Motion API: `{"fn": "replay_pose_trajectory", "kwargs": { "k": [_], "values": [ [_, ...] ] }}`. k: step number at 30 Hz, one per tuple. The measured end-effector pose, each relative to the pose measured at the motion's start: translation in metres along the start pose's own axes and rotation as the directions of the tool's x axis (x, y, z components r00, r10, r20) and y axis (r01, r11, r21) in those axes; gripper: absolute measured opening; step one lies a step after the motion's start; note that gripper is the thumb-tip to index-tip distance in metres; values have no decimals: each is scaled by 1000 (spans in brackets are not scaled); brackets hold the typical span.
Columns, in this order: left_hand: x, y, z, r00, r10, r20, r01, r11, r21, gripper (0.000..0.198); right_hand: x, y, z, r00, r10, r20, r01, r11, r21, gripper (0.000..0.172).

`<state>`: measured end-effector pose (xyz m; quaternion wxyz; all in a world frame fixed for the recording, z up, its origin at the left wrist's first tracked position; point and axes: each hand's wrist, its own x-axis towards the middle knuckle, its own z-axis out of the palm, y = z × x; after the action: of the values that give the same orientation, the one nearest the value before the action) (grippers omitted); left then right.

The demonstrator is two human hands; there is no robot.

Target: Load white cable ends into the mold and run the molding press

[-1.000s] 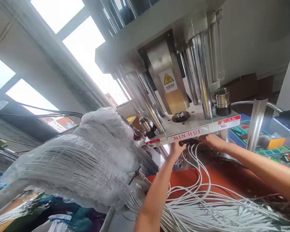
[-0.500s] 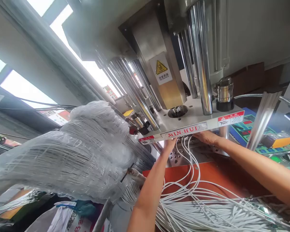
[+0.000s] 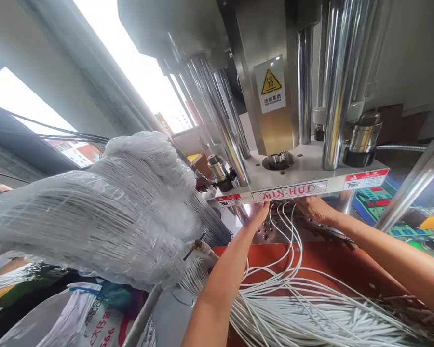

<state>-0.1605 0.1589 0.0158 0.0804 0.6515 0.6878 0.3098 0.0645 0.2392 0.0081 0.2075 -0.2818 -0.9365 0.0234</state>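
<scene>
Both of my hands reach under the white front plate (image 3: 332, 187) of a press machine marked MIN-HUI. My left hand (image 3: 262, 212) is at the left of several white cables (image 3: 288, 226) that run up under the plate; its fingers are mostly hidden by the plate. To the right of those cables is my right hand (image 3: 314, 208), palm side down, with its fingertips out of sight beneath the plate. Whether either hand grips anything cannot be made out. The cables trail down over a red-orange surface (image 3: 332, 262) into a loose white bundle (image 3: 311, 313).
Shiny vertical columns (image 3: 335, 96) and a steel block with a hot-surface label (image 3: 270, 86) stand above the plate. A large plastic-wrapped cable bundle (image 3: 104, 217) hangs at left, beside a small clamp (image 3: 195, 246). A green-blue control panel (image 3: 378, 202) is at right.
The view has shifted, so the machine appears farther right and more upright. Both hands stay under the plate, and the right hand shows slightly more of its back.
</scene>
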Motion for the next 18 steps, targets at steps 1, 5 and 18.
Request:
{"fn": "replay_pose_trajectory", "kwargs": {
  "k": [1, 5, 18],
  "values": [
    [-4, 2, -3, 1000, 21, -5, -21, 1000, -3, 32, 0, -5, 0, 1000, 6, 12, -6, 1000, -26, 32],
    [-23, 14, -12, 975, 223, 1, -222, 973, 68, 43, -3, -14, 0, 997, 49, 55, -44, 995, -91, 35],
    [-26, 9, -5, 958, 245, 149, -256, 965, 55, 56, -16, -19, 5, 999, -37, -2, 37, 998, 52, 54]
  ]
}}
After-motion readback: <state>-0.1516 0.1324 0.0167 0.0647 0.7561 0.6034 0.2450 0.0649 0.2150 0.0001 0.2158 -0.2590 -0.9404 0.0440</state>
